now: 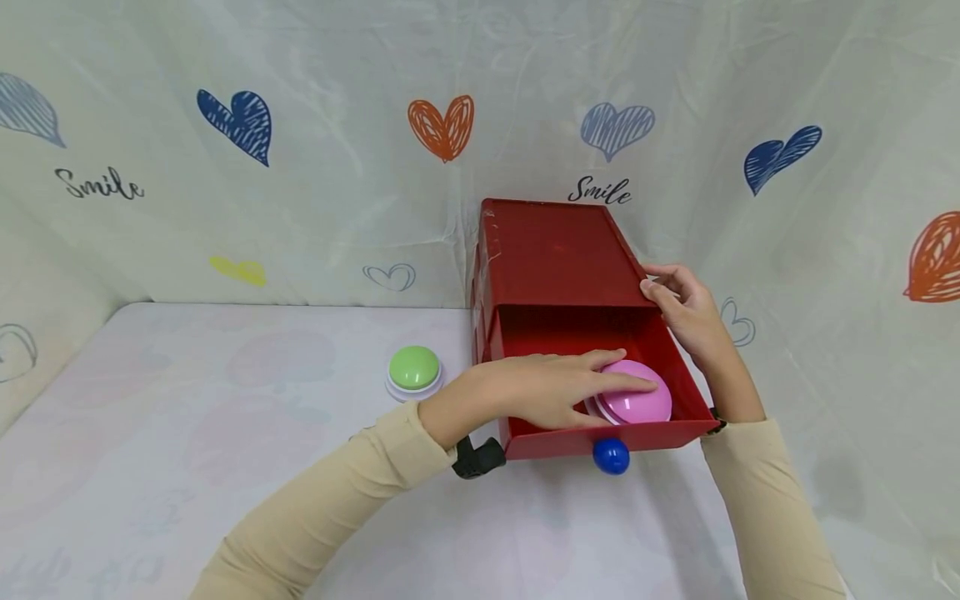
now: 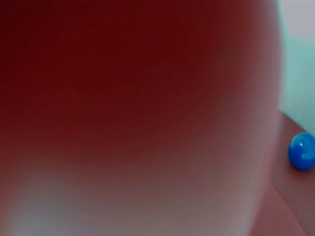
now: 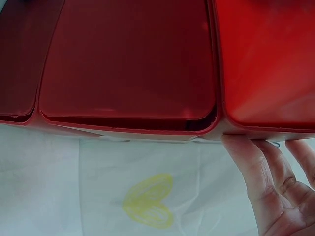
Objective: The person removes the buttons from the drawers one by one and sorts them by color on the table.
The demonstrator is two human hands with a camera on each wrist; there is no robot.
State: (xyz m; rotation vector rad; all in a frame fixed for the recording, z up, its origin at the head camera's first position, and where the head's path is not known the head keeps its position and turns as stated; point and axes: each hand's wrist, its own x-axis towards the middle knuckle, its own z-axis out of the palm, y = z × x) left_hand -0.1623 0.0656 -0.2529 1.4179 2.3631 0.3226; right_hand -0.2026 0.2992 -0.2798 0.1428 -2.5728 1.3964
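Observation:
A red drawer box (image 1: 566,254) has its front drawer (image 1: 517,446) pulled out, a blue ball knob (image 1: 611,457) on its face. Inside the drawer is a pink dome push button (image 1: 645,404). My left hand (image 1: 558,387) reaches over the drawer's left wall and holds that button, a finger across its dome and the thumb at its near side. Blurred red fills most of the left wrist view. My right hand (image 1: 682,308) rests at the box's upper right edge. In the right wrist view, its straight fingers (image 3: 251,162) press against the red plastic.
A green dome push button (image 1: 414,368) on a white base sits on the white table (image 1: 247,392), left of the box. A pale curtain (image 1: 330,192) printed with hearts hangs right behind the box. Black wrist camera (image 1: 478,458) juts below the left cuff.

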